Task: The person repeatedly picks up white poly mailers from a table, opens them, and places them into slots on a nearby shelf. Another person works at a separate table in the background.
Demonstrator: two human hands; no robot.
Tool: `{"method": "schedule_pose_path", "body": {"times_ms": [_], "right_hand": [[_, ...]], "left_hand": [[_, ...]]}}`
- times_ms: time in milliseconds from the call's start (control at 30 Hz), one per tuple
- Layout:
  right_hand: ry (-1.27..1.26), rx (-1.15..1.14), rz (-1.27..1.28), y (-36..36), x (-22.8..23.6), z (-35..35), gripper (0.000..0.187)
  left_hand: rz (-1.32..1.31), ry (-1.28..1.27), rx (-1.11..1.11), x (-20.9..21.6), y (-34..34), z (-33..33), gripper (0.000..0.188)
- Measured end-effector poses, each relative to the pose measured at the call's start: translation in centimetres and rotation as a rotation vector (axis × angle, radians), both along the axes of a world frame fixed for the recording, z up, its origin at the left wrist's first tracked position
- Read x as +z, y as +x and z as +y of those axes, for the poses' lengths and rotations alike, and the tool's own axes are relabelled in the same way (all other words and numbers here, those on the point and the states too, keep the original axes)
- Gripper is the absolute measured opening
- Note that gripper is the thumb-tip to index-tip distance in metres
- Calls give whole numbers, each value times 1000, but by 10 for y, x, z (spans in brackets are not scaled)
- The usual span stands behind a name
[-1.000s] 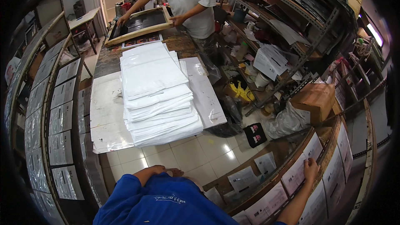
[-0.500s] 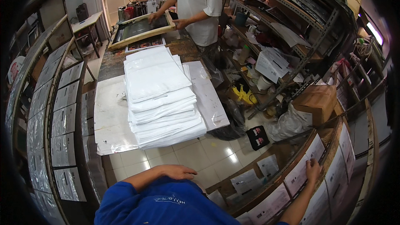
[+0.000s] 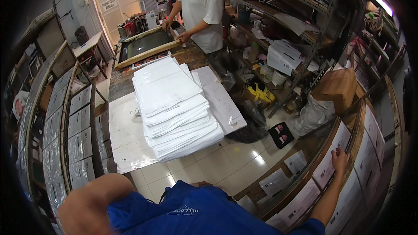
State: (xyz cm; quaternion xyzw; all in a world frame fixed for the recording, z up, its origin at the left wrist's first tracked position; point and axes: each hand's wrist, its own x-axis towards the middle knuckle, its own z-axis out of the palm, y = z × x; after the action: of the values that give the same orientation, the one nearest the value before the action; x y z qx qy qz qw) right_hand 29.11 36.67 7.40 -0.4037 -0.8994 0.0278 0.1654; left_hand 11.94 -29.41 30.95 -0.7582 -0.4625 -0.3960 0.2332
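Observation:
My right hand [image 3: 339, 159] is at the right, its fingers curled round the wooden edge of a drying rack [image 3: 348, 148]. Printed white sheets [image 3: 324, 165] lie on the rack beside it. My left forearm [image 3: 93, 200] is bent and blurred at the lower left; the left hand itself does not show. Ahead of me a tall stack of white folded sheets or bags [image 3: 174, 100] rests on a pale board [image 3: 128, 135] on the table. Beyond it, a co-worker in a white shirt [image 3: 200, 4] has both hands at a wood-framed printing screen [image 3: 146, 45].
Racks of plastic-covered sheets [image 3: 80, 143] line my left. At the right stand a cluttered metal shelf [image 3: 300, 39], a cardboard box [image 3: 333, 87] and a clear plastic bag [image 3: 313, 115]. A black printed item [image 3: 281, 135] lies on the tiled floor [image 3: 217, 163].
My left arm has swung from in front of my body to the lower left. The right hand remains at the rack. The view has shifted, and the co-worker's hands have moved toward the screen's right side.

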Motion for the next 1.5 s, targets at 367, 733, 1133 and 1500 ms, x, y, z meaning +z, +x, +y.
{"method": "schedule_pose_path", "body": {"times_ms": [367, 733, 1133, 1500], "right_hand": [[6, -26, 31, 12, 1, -1, 32], [-19, -21, 22, -3, 4, -4, 32], [-54, -62, -2, -2, 9, -9, 34], [-14, -52, 15, 1, 4, -6, 33]], "left_hand": [[356, -113, 221, 48, -17, 22, 27], [423, -215, 252, 47, -34, 57, 27], [391, -245, 296, 42, -30, 51, 27], [378, -285, 360, 44, -37, 41, 28]]}}
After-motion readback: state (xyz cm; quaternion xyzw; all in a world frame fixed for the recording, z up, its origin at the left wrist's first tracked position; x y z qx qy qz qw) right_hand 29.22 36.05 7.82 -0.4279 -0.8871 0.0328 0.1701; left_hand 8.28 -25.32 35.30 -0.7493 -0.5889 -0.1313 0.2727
